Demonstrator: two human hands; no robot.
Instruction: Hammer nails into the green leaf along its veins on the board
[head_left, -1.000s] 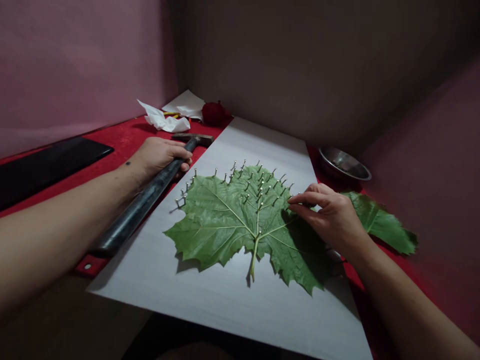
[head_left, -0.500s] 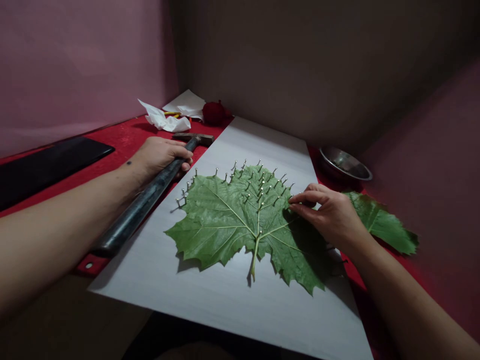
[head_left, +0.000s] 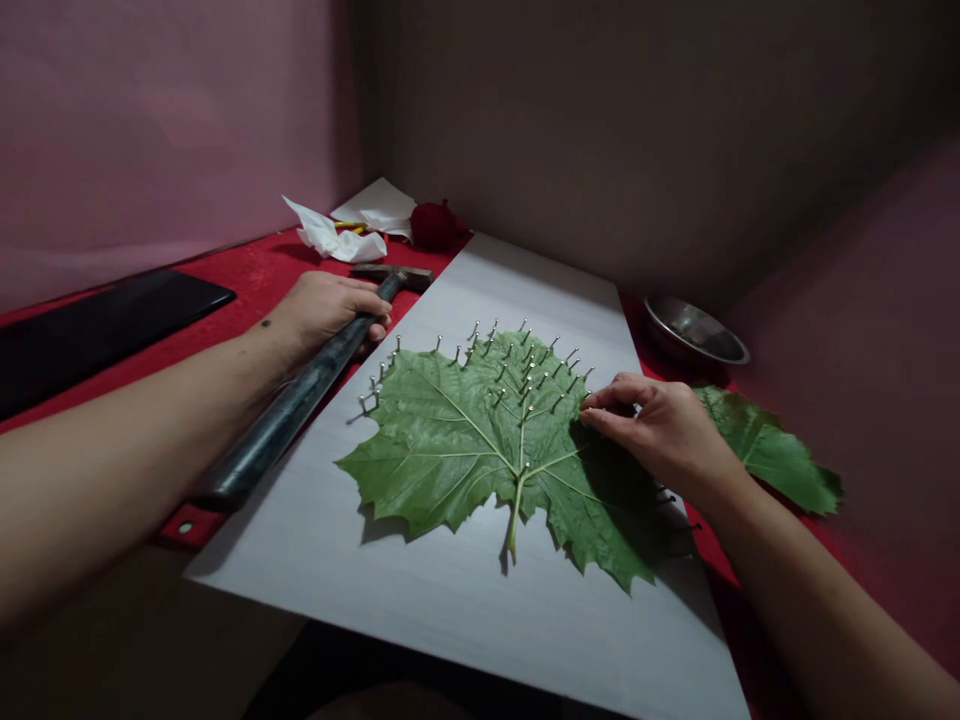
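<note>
A large green leaf (head_left: 442, 440) lies flat on a white board (head_left: 450, 610), its stem toward me. Several nails (head_left: 527, 411) stand upright around its upper edge and along its middle veins. My left hand (head_left: 330, 305) is wrapped round the handle of a hammer (head_left: 300, 405) near its head, over the board's left edge. At the leaf's right edge, my right hand (head_left: 660, 425) pinches a nail between thumb and forefinger; the fingertips mostly cover it. That hand shades the leaf's right side.
A metal bowl (head_left: 697, 330) and another leaf (head_left: 776, 450) lie to the right on the red table (head_left: 259, 260). On the left is a black flat object (head_left: 112, 335). Crumpled white paper (head_left: 337, 240) and a red ball of yarn (head_left: 433, 226) sit at the back, near the walls.
The whole view has shifted slightly, so everything appears a little further right. Both hands keep their grips, and the right fingers stay at the same spot on the leaf's edge.
</note>
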